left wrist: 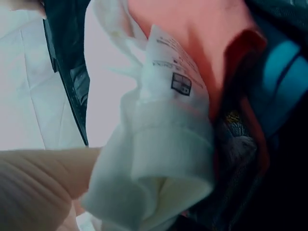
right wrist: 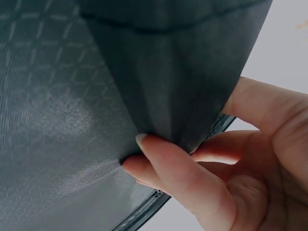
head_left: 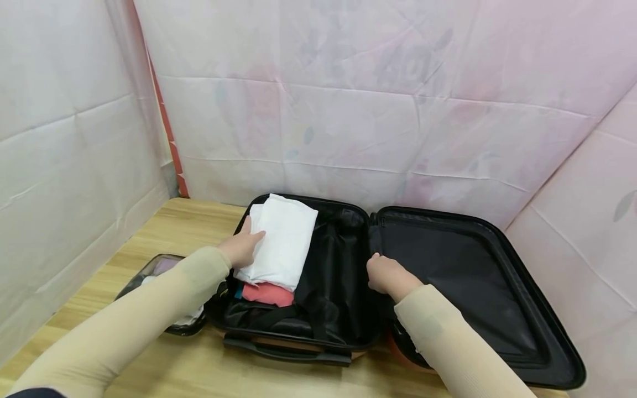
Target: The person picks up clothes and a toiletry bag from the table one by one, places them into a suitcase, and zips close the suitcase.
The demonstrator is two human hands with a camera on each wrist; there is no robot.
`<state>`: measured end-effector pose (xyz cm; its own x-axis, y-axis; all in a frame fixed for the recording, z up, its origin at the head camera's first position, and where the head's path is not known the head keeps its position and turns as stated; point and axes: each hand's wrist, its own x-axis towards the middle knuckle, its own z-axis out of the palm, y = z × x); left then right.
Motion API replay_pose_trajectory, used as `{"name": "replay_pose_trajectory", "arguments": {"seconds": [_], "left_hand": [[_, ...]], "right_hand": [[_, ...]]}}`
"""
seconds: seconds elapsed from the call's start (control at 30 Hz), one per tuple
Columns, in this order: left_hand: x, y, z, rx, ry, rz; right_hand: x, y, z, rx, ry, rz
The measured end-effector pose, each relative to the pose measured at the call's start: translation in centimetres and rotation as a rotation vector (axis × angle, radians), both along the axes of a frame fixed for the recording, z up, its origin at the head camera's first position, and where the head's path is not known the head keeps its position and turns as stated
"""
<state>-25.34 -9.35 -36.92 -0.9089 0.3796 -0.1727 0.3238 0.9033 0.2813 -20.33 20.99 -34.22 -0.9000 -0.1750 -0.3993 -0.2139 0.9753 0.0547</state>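
A folded white garment (head_left: 286, 237) with a printed label lies in the left half of the open black suitcase (head_left: 330, 276). My left hand (head_left: 242, 247) grips its left edge, thumb on top; the other fingers are partly hidden. Under it a coral-coloured cloth (head_left: 269, 294) shows, with something blue (left wrist: 284, 72) beside it in the left wrist view. At the hinge between the suitcase halves is my right hand (head_left: 390, 275). In the right wrist view, its curled fingers (right wrist: 178, 168) pinch a black fabric flap (right wrist: 168, 82) of the lining.
The suitcase's other half (head_left: 458, 276) lies spread open to the right. A dark-rimmed clear-topped case (head_left: 191, 330) with clothing inside sits left of the suitcase, partly behind my left forearm. Everything stands on a wood-grain surface (head_left: 199, 221); pale sheets (head_left: 348, 110) hang around it.
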Motion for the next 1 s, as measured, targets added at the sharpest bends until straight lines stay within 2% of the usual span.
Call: {"name": "replay_pose_trajectory", "arguments": {"seconds": [0.13,0.2,0.4,0.5,0.63,0.8,0.93,1.0], "left_hand": [[0.3,0.0,0.0,-0.08,0.133,-0.085],[0.3,0.1,0.1,-0.103,0.158,-0.11],[0.4,0.2,0.3,-0.18,0.042,-0.094],[0.5,0.3,0.5,-0.195,-0.007,-0.108],[0.3,0.3,0.7,-0.229,0.002,-0.182],[-0.2,0.5,1.0,-0.297,0.051,-0.283],[-0.4,0.5,1.3,-0.306,0.082,-0.275],[-0.2,0.5,1.6,-0.286,0.065,-0.248]], "right_hand": [[-0.1,-0.1,0.0,-0.005,0.001,0.002],[-0.1,-0.1,0.1,-0.003,0.003,-0.004],[-0.2,0.1,0.0,-0.006,0.001,-0.008],[-0.1,0.2,-0.1,-0.012,0.003,-0.004],[0.0,0.2,0.0,-0.011,0.013,0.004],[0.0,0.2,0.1,-0.007,0.023,0.01],[-0.1,0.2,0.1,-0.006,0.02,0.006],[-0.1,0.2,0.0,-0.007,0.02,0.004]]}}
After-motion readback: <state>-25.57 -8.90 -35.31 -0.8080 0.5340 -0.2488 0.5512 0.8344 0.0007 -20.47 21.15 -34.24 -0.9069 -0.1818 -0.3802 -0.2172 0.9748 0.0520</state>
